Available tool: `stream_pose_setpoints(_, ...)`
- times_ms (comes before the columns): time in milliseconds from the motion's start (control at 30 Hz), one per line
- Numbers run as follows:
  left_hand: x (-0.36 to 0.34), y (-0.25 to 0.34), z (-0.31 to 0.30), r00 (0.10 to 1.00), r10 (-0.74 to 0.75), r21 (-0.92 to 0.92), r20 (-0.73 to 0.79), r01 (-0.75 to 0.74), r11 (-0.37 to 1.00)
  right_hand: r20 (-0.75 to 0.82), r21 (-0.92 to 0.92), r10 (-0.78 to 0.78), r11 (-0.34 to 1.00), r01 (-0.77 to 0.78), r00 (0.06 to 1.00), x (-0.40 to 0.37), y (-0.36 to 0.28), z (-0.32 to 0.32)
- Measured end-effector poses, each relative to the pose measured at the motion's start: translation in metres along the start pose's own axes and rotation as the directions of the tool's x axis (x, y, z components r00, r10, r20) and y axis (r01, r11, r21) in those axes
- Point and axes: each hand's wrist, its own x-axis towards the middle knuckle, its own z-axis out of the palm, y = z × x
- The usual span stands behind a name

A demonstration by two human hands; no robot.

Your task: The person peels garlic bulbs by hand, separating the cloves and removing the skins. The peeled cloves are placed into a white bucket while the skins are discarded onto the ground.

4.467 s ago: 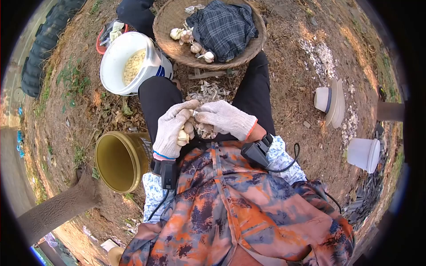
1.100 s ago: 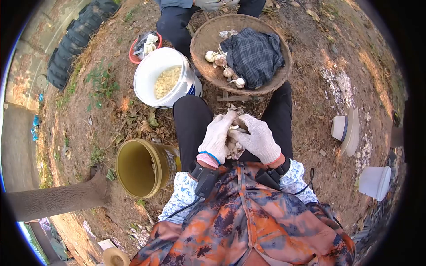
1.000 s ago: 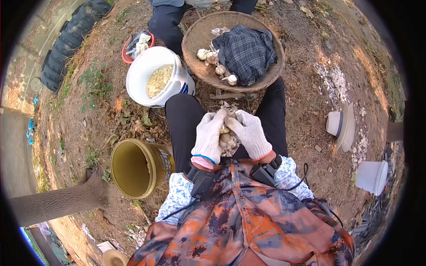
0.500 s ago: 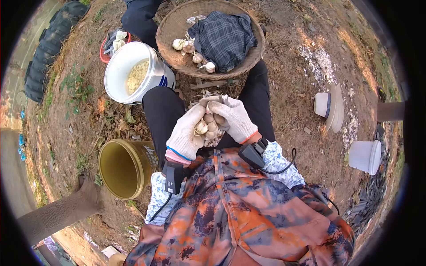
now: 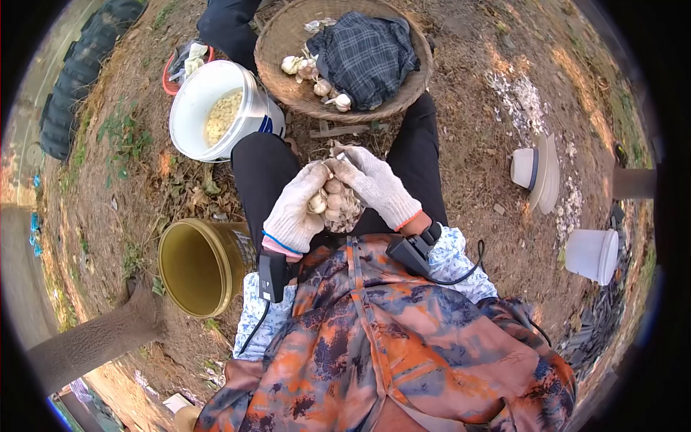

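Note:
My left hand (image 5: 294, 214), in a white knit glove with a blue cuff edge, curls closed around a garlic bulb between my thighs. My right hand (image 5: 378, 187), gloved alike with an orange cuff edge, meets it at the fingertips, closed on the same garlic. The gloves hide most of what the fingers pinch. Just below them, several garlic bulbs (image 5: 333, 203) bunch together in my lap, pale and purplish with papery skin. Ahead, a woven basket (image 5: 288, 99) holds more garlic bulbs (image 5: 322, 88) and a dark checked cloth (image 5: 366, 61).
A white bucket (image 5: 188, 93) with peeled cloves (image 5: 224, 117) stands ahead left; a red basin (image 5: 170, 85) sits behind it. An open yellowish bucket (image 5: 224, 270) lies left. On the right are a hat (image 5: 543, 173) and white tub (image 5: 590, 255). Another person's dark-clothed leg (image 5: 227, 32) shows beyond.
Both hands have shifted slightly, the right fingers rising toward the top of the garlic. The bulbs in my lap show more. The basket and buckets stay put.

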Motion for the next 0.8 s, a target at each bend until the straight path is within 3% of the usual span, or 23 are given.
stream_pose_setpoints(33, -0.001, 0.001, 0.001, 0.995, 0.036, 0.022, -0.096, -0.034, 0.999, -0.020, -0.239, 0.006, 0.971, -0.011, 1.000, -0.003, 0.000, -0.003)
stream_pose_setpoints(67, 0.000, 0.002, -0.002, 0.994, 0.039, 0.021, -0.097, -0.037, 0.999, 0.024, -0.289, -0.136, 0.948, 0.137, 0.990, -0.006, 0.001, -0.007)
stream_pose_setpoints(100, 0.000, 0.003, -0.008, 0.993, 0.060, 0.015, -0.103, -0.059, 0.998, 0.027, -0.287, -0.135, 0.948, 0.137, 0.990, -0.008, -0.007, -0.009)
stream_pose_setpoints(167, -0.001, 0.005, -0.012, 0.991, 0.080, 0.009, -0.111, -0.079, 0.997, 0.219, -0.204, 0.021, 0.979, 0.024, 0.975, -0.012, -0.029, -0.012)
stream_pose_setpoints(200, -0.003, 0.008, -0.011, 0.991, 0.072, 0.031, -0.111, -0.069, 0.997, 0.166, -0.163, -0.093, 0.979, 0.120, 0.982, -0.012, -0.021, -0.001)
stream_pose_setpoints(233, -0.004, 0.009, -0.008, 0.992, 0.064, 0.053, -0.111, -0.058, 0.997, 0.166, -0.163, -0.093, 0.979, 0.120, 0.982, -0.013, -0.016, 0.002)
stream_pose_setpoints(333, -0.007, 0.012, 0.001, 0.978, 0.051, 0.156, -0.200, -0.020, 0.987, 0.107, -0.314, -0.268, 0.905, 0.288, 0.957, -0.014, -0.007, 0.009)
stream_pose_setpoints(433, -0.010, 0.014, -0.008, 0.980, 0.003, 0.141, -0.201, 0.026, 0.990, 0.170, -0.425, -0.143, 0.882, 0.204, 0.975, -0.016, -0.016, 0.008)
stream_pose_setpoints(567, -0.013, 0.016, -0.014, 0.990, -0.098, 0.058, -0.103, 0.104, 0.993, 0.215, -0.401, -0.286, 0.846, 0.352, 0.934, -0.017, -0.016, 0.006)
stream_pose_setpoints(667, -0.017, 0.016, -0.005, 0.981, -0.048, 0.160, -0.189, 0.079, 0.984, 0.226, -0.464, -0.315, 0.797, 0.386, 0.922, -0.017, -0.013, 0.006)
stream_pose_setpoints(733, -0.017, 0.017, -0.001, 0.982, -0.040, 0.154, -0.186, 0.069, 0.986, 0.150, -0.314, -0.392, 0.852, 0.419, 0.908, -0.015, -0.012, 0.008)
stream_pose_setpoints(800, -0.016, 0.017, 0.000, 0.982, -0.029, 0.149, -0.186, 0.057, 0.987, 0.158, -0.262, -0.362, 0.881, 0.393, 0.919, -0.013, -0.008, 0.010)
